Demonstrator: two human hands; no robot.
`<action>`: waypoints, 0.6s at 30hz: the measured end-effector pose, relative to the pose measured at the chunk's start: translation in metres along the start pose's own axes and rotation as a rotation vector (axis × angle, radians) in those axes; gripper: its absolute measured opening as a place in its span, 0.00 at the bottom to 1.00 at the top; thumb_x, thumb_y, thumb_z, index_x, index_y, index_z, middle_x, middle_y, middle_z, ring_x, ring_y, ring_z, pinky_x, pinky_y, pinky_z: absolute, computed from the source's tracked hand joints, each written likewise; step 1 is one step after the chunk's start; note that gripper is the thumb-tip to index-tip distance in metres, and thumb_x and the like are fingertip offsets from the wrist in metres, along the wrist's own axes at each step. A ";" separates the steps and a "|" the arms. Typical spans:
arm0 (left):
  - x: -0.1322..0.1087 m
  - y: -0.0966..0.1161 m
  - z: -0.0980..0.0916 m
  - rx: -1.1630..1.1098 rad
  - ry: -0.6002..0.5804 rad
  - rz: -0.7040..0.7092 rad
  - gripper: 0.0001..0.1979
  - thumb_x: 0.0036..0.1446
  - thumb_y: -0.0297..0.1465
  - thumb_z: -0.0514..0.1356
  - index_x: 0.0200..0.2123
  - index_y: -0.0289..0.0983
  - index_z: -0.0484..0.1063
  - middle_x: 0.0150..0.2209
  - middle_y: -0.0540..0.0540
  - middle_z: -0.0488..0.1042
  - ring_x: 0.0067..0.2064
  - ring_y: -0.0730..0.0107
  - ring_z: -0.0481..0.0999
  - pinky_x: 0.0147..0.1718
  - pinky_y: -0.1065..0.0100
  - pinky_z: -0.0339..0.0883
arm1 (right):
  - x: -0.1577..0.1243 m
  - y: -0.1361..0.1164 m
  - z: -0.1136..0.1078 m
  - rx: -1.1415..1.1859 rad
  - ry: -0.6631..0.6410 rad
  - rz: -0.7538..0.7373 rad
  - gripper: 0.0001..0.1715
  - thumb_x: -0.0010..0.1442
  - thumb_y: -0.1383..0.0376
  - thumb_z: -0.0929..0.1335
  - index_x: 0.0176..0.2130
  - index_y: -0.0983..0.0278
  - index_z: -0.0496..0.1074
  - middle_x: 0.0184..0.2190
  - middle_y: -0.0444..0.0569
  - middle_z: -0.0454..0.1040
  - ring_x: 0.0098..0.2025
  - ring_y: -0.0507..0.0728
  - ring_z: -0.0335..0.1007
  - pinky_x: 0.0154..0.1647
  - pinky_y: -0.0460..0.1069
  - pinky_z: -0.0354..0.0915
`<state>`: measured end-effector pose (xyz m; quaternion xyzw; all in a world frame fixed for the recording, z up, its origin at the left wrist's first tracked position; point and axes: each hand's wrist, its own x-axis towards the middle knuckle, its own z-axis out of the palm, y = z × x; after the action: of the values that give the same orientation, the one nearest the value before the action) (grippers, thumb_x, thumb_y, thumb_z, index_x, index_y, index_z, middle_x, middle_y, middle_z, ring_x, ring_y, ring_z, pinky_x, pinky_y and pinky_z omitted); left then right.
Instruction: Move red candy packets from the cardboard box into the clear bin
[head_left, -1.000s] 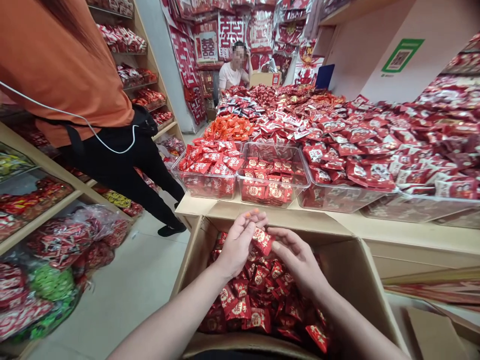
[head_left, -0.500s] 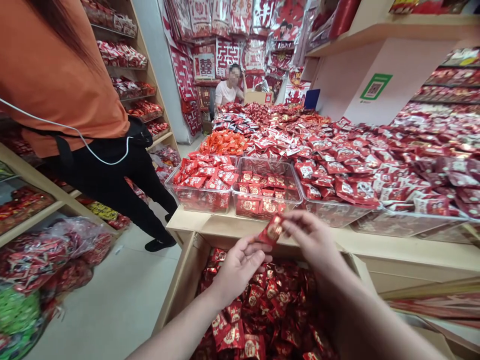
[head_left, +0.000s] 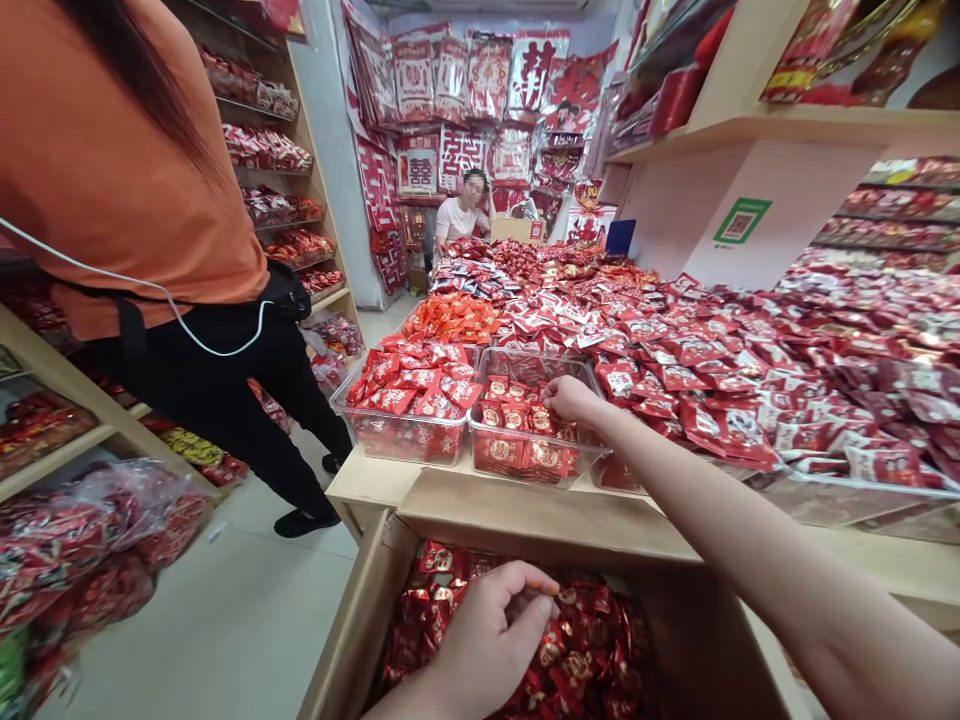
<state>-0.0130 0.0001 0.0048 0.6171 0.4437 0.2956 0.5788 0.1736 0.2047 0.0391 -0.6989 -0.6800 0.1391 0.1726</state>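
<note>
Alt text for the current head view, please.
A person's right hand is in a clear plastic bin of red-and-gold candy packets. The left hand, loosely curled, is over an open cardboard box of similar packets.

Double-happiness hangings (head_left: 463, 150) cover the wall (head_left: 480, 19) I see past the table's (head_left: 369, 481) far edge; pale floor tiles (head_left: 225, 610) flank its left.

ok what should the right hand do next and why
Probably lower the right hand slightly and release anything it grips, though its grip is unclear: it is at the clear bin, close to red packets in rows, while the left hand is over the cardboard box of similar jumbled packets.
</note>
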 end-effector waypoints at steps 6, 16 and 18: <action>0.000 0.002 -0.001 0.351 -0.078 0.150 0.11 0.53 0.31 0.50 0.35 0.40 0.71 0.32 0.47 0.73 0.35 0.67 0.70 0.36 0.69 0.61 | 0.003 0.002 -0.001 -0.060 0.076 -0.044 0.06 0.45 0.71 0.65 0.27 0.69 0.72 0.25 0.54 0.73 0.29 0.55 0.67 0.30 0.46 0.59; 0.002 -0.081 0.007 0.993 -0.655 -0.305 0.34 0.24 0.41 0.66 0.42 0.38 0.70 0.46 0.36 0.68 0.50 0.39 0.61 0.46 0.47 0.51 | -0.188 -0.017 -0.003 0.177 -0.298 -0.491 0.10 0.52 0.68 0.59 0.30 0.62 0.69 0.26 0.45 0.71 0.27 0.50 0.65 0.30 0.44 0.60; 0.002 -0.094 0.016 1.102 -0.697 -0.309 0.36 0.19 0.41 0.67 0.40 0.38 0.71 0.45 0.34 0.69 0.50 0.36 0.60 0.45 0.45 0.49 | -0.232 -0.002 0.041 0.055 -0.616 -0.470 0.12 0.44 0.64 0.65 0.33 0.63 0.71 0.29 0.48 0.71 0.28 0.54 0.65 0.27 0.45 0.60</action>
<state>-0.0178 -0.0110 -0.0898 0.8111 0.4003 -0.2771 0.3241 0.1457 -0.0249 -0.0061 -0.4444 -0.8376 0.3176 0.0062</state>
